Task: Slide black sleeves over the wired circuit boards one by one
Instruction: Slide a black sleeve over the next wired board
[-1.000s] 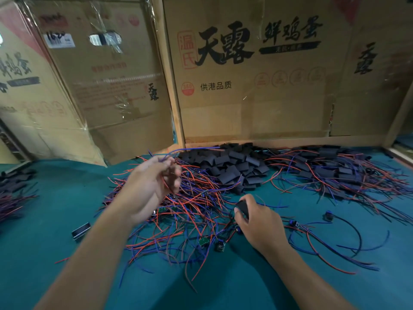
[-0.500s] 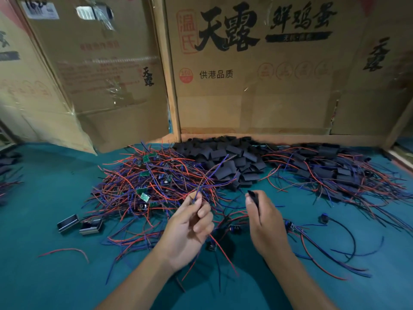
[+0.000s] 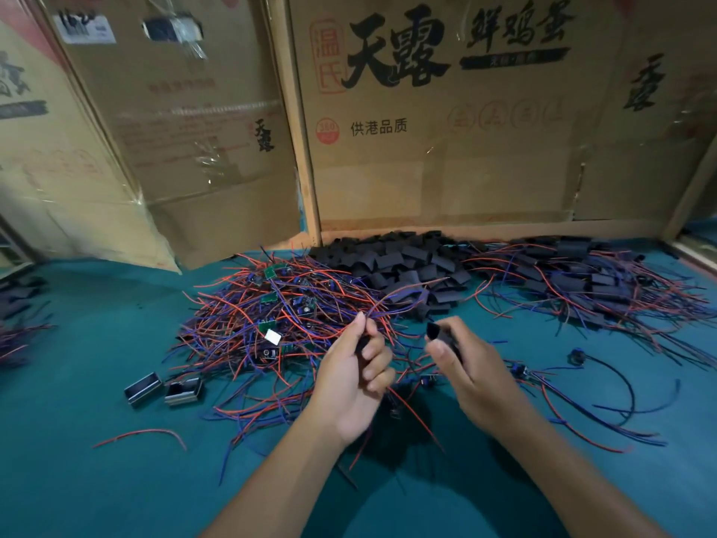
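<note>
Worktop of teal felt-like cloth (image 3: pixel 89 382), head view, backed by upright brown cardboard cartons (image 3: pixel 446 157) printed with black characters. Left hand (image 3: pixel 355 376): fingers curled, thumb and forefinger pinching a bundle of thin red and blue wires (image 3: pixel 392 302) that rises up and to the right from the fingertips; whether a board sits inside the fist cannot be told. Right hand (image 3: pixel 471 376): thumb and fingers gripping one short black tubular sleeve (image 3: pixel 436 331), its open mouth turned toward the left hand, the two hands near but apart. Behind the left hand, a large tangled heap of red-and-blue wired small green circuit boards (image 3: pixel 271 316). Against the cartons, centre, a pile of loose flat black sleeves (image 3: pixel 403 262). To the right, a spread of wired boards already in black sleeves (image 3: pixel 574 277). Left of the heap, two small rectangular metal-edged black parts (image 3: pixel 163 388) side by side; near them a single loose red wire (image 3: pixel 143 434). At the right, a black-wired round component (image 3: pixel 576 357).
</note>
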The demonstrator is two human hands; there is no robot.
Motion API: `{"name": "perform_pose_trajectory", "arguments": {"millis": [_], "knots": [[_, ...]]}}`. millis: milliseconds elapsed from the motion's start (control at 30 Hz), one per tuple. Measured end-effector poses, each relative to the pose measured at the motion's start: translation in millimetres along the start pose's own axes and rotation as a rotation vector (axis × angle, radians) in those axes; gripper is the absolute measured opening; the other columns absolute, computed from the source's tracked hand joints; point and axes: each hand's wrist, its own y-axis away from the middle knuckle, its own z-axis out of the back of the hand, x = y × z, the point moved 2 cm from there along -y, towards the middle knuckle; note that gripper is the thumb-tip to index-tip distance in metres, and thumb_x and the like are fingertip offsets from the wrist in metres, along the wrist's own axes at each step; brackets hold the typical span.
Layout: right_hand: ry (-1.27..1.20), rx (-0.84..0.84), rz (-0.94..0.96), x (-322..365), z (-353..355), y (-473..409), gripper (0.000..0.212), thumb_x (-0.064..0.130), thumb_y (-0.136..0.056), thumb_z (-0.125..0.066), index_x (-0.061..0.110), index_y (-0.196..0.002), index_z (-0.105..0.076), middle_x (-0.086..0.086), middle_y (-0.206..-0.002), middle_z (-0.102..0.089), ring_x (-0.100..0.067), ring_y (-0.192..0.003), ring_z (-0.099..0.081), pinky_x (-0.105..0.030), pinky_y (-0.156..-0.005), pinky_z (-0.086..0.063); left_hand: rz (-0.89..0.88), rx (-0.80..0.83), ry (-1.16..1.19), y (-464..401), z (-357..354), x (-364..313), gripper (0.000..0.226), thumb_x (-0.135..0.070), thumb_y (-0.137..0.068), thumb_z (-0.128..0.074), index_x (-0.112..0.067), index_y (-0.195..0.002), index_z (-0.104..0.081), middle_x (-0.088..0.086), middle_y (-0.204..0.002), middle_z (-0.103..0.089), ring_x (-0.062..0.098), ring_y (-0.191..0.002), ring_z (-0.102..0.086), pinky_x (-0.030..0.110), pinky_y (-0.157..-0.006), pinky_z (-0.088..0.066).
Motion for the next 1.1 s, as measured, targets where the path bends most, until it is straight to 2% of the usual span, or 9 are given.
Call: {"name": "perform_pose_trajectory", "arguments": {"millis": [133, 300, 400, 500, 567, 633, 800, 967, 1100], "knots": [[-0.273, 0.097, 0.015, 11.0, -17.3, 1.7, 0.045, 0.064, -0.091, -0.044, 0.030, -0.118, -0.056, 0.013, -0.102, -0.067, -0.006, -0.095, -0.063, -0.025, -0.083, -0.047, 0.059, -0.025, -0.174, 0.9, -5.4, 3.0, 0.018, -0.030, -0.089, -0.058, -0.016, -0.077, -0.055, -0.003, -0.060, -0.038, 0.008, -0.044, -0.030, 0.019, -0.037, -0.022], [-0.589, -0.027, -0.052, 10.9, -15.4, -2.6, 0.040, 0.050, -0.094, -0.051, 0.015, -0.111, -0.060, -0.002, -0.117, -0.067, -0.020, -0.109, -0.062, -0.044, -0.097, -0.049, 0.145, 0.043, -0.363, 8.7, -6.9, 4.6, 0.024, -0.026, -0.091, -0.058, -0.015, -0.069, -0.059, 0.000, -0.056, -0.039, 0.010, -0.043, -0.029, 0.018, -0.039, -0.022], [-0.699, -0.063, -0.128, 9.1, -11.9, -4.6, 0.026, 0.038, -0.093, -0.050, 0.017, -0.098, -0.064, -0.009, -0.111, -0.069, -0.026, -0.095, -0.066, -0.047, -0.090, -0.051, 0.226, 0.074, -0.434, 13.8, -4.2, 5.7, 0.031, -0.021, -0.096, -0.052, -0.015, -0.067, -0.061, 0.001, -0.054, -0.041, 0.010, -0.041, -0.029, 0.016, -0.039, -0.024], [-0.731, -0.052, -0.157, 10.3, -13.6, -4.0, 0.034, 0.039, -0.089, -0.050, 0.009, -0.095, -0.063, -0.014, -0.099, -0.069, -0.025, -0.084, -0.065, -0.037, -0.082, -0.052, 0.259, 0.109, -0.478, 16.4, -5.8, 8.3, 0.035, -0.018, -0.098, -0.046, -0.012, -0.071, -0.068, 0.005, -0.059, -0.053, 0.013, -0.043, -0.044, 0.021, -0.042, -0.042], [-0.669, -0.006, -0.138, 12.0, -16.7, -3.0, 0.034, 0.034, -0.090, -0.050, 0.004, -0.097, -0.062, -0.018, -0.096, -0.068, -0.020, -0.088, -0.063, -0.027, -0.082, -0.051, 0.205, 0.118, -0.511, 13.8, -5.7, 8.7, 0.031, -0.019, -0.099, -0.048, -0.009, -0.080, -0.071, 0.007, -0.065, -0.061, 0.016, -0.052, -0.054, 0.029, -0.056, -0.055], [-0.642, 0.058, -0.130, 14.3, -20.6, -2.4, 0.033, 0.031, -0.090, -0.050, 0.001, -0.099, -0.061, -0.022, -0.098, -0.066, -0.017, -0.089, -0.062, -0.025, -0.081, -0.051, 0.102, 0.119, -0.589, 11.4, -1.7, 7.6, 0.024, -0.028, -0.097, -0.059, -0.012, -0.084, -0.071, 0.002, -0.061, -0.054, 0.014, -0.054, -0.050, 0.031, -0.063, -0.054], [-0.702, 0.088, -0.121, 14.3, -15.0, -5.5, 0.030, 0.025, -0.089, -0.053, -0.001, -0.104, -0.060, -0.019, -0.094, -0.065, -0.018, -0.081, -0.060, -0.031, -0.079, -0.051, -0.017, 0.168, -0.677, 10.2, 5.2, 3.3, 0.027, -0.035, -0.093, -0.057, -0.012, -0.086, -0.070, -0.002, -0.053, -0.035, 0.014, -0.050, -0.036, 0.027, -0.055, -0.047], [-0.640, 0.076, -0.123, 4.2, -6.7, -5.2, 0.028, 0.028, -0.089, -0.056, 0.002, -0.099, -0.062, -0.017, -0.094, -0.066, -0.026, -0.083, -0.063, -0.048, -0.085, -0.050, -0.098, 0.193, -0.934, 8.7, 5.5, -1.1, 0.025, -0.022, -0.100, -0.056, -0.013, -0.081, -0.069, 0.008, -0.057, -0.055, 0.015, -0.050, -0.050, 0.022, -0.053, -0.039], [-0.586, 0.103, -0.109, 2.5, -12.1, -4.1, 0.038, 0.045, -0.083, -0.065, 0.012, -0.103, -0.064, -0.016, -0.101, -0.067, -0.033, -0.092, -0.062, -0.055, -0.089, -0.048, -0.318, 0.077, -1.104, 6.9, 7.7, 0.5, 0.023, -0.026, -0.099, -0.059, -0.017, -0.078, -0.064, 0.003, -0.046, -0.049, 0.015, -0.041, -0.041, 0.026, -0.045, -0.033]]}}
